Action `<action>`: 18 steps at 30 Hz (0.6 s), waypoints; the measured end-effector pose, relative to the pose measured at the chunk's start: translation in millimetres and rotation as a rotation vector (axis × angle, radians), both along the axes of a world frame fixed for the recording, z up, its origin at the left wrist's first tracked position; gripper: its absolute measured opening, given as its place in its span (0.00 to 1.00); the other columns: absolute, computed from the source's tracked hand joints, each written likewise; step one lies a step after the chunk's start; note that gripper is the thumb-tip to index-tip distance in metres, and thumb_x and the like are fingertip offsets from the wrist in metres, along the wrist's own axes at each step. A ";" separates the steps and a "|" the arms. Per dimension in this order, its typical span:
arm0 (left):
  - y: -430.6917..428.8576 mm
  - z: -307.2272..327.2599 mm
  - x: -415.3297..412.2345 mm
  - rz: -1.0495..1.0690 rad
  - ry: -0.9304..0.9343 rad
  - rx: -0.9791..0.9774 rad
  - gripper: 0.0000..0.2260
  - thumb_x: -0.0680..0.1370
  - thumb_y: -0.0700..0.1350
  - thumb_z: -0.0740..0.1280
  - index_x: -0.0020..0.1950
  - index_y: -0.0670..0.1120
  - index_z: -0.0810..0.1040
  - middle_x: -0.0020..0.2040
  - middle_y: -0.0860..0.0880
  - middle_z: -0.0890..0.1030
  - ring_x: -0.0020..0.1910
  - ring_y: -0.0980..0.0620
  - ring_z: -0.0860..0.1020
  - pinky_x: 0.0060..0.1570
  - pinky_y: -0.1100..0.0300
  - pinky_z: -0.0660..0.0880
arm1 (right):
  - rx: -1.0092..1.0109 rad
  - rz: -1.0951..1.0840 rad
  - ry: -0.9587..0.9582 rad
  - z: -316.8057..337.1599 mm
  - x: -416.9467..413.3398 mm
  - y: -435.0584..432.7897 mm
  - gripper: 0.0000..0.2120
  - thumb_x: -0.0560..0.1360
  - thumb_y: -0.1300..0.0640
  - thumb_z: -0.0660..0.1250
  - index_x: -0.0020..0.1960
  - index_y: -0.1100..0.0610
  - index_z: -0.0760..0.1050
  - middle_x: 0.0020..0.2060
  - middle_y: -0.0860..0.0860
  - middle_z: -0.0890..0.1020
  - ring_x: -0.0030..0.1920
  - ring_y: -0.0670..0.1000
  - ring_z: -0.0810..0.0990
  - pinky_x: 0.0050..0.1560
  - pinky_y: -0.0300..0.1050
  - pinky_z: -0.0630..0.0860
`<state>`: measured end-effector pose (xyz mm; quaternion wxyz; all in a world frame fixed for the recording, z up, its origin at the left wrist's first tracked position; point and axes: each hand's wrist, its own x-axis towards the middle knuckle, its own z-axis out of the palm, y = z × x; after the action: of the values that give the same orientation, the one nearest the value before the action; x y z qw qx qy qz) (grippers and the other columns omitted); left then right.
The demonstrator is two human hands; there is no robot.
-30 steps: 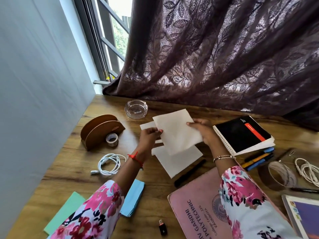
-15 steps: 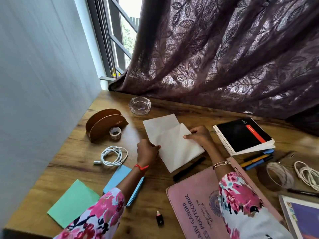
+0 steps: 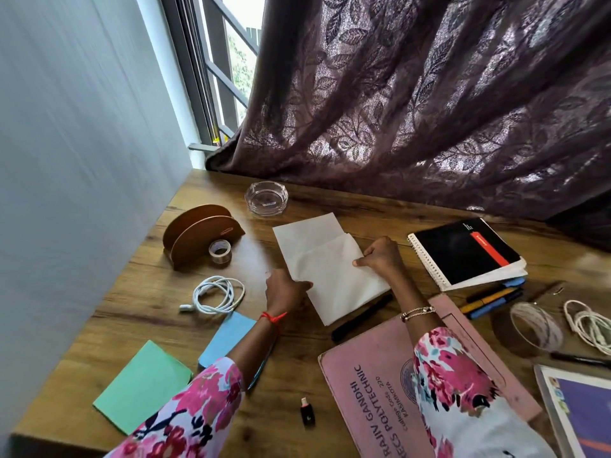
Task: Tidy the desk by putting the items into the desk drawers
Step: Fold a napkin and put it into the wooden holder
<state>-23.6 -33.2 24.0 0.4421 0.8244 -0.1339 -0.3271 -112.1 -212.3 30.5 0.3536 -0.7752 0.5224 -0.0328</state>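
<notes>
At the centre of the frame the white paper sheets [image 3: 325, 269] lie on the worktop [image 3: 139, 302]. The left hand [image 3: 286, 290] pinches their lower-left edge, the right hand [image 3: 380, 256] their right edge. Light, limp and crease-prone, they are probably best gripped at opposite edges.

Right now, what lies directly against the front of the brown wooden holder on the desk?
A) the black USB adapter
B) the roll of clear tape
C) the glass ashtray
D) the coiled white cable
B: the roll of clear tape sits right at the front face of the wooden holder, while the cable, the ashtray and the adapter lie apart from it.
</notes>
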 end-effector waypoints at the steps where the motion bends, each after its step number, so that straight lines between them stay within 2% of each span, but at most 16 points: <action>1: -0.8 -0.3 -0.6 0.004 0.005 -0.002 0.13 0.72 0.39 0.71 0.52 0.32 0.78 0.45 0.35 0.82 0.36 0.40 0.82 0.36 0.52 0.80 | 0.014 -0.012 0.000 0.6 -0.1 -0.3 0.18 0.63 0.59 0.77 0.50 0.65 0.78 0.50 0.58 0.81 0.50 0.56 0.80 0.48 0.46 0.74; 3: -2.0 -1.2 -1.5 0.011 0.016 0.000 0.12 0.72 0.39 0.70 0.51 0.32 0.78 0.46 0.34 0.82 0.39 0.37 0.82 0.38 0.49 0.81 | 0.042 -0.031 -0.016 1.5 -1.1 -0.5 0.19 0.63 0.60 0.77 0.50 0.66 0.78 0.51 0.58 0.81 0.51 0.56 0.79 0.48 0.45 0.73; 6: -3.2 -1.8 -2.5 0.003 0.031 -0.020 0.09 0.74 0.38 0.68 0.49 0.32 0.78 0.45 0.35 0.82 0.37 0.39 0.81 0.38 0.49 0.80 | 0.078 -0.042 -0.051 2.0 -4.1 0.1 0.19 0.62 0.61 0.78 0.49 0.67 0.79 0.51 0.59 0.82 0.50 0.57 0.80 0.45 0.43 0.72; 9: -4.3 -0.6 -3.5 0.001 0.012 -0.059 0.07 0.74 0.38 0.67 0.47 0.34 0.79 0.43 0.36 0.82 0.40 0.38 0.81 0.42 0.46 0.81 | 0.117 -0.039 -0.060 2.9 -5.9 1.4 0.18 0.62 0.61 0.77 0.48 0.69 0.78 0.48 0.60 0.82 0.43 0.55 0.79 0.40 0.43 0.70; 12: -5.3 2.3 -3.8 0.017 -0.009 -0.114 0.06 0.74 0.38 0.68 0.43 0.35 0.80 0.42 0.37 0.82 0.37 0.43 0.81 0.37 0.52 0.81 | 0.172 -0.045 -0.095 6.0 -7.2 -0.2 0.18 0.63 0.62 0.76 0.48 0.71 0.78 0.46 0.61 0.83 0.37 0.52 0.77 0.36 0.43 0.71; 14: -6.1 4.5 -1.6 0.016 -0.025 -0.160 0.04 0.73 0.37 0.69 0.42 0.36 0.80 0.42 0.37 0.83 0.36 0.45 0.81 0.33 0.57 0.79 | 0.236 -0.056 -0.145 11.7 -8.5 -2.7 0.16 0.65 0.62 0.75 0.49 0.69 0.77 0.43 0.58 0.82 0.35 0.49 0.77 0.35 0.41 0.72; 16: -7.1 7.1 4.0 0.049 -0.026 -0.203 0.02 0.72 0.37 0.70 0.42 0.37 0.80 0.44 0.38 0.83 0.40 0.43 0.82 0.39 0.53 0.80 | 0.297 -0.052 -0.200 19.7 -8.5 -5.8 0.12 0.66 0.63 0.74 0.47 0.64 0.77 0.40 0.52 0.80 0.35 0.47 0.77 0.34 0.41 0.73; 18: -8.8 9.9 12.4 0.099 -0.011 -0.233 0.05 0.71 0.36 0.71 0.45 0.38 0.79 0.44 0.40 0.82 0.39 0.45 0.82 0.38 0.53 0.81 | 0.320 -0.068 -0.271 26.3 -5.4 -8.0 0.11 0.66 0.64 0.74 0.46 0.60 0.77 0.43 0.53 0.80 0.39 0.49 0.79 0.36 0.42 0.75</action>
<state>-11.1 -41.9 33.8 0.5498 0.7748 -0.1325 -0.2826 -117.5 -220.4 56.8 0.5381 -0.6795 0.4944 -0.0652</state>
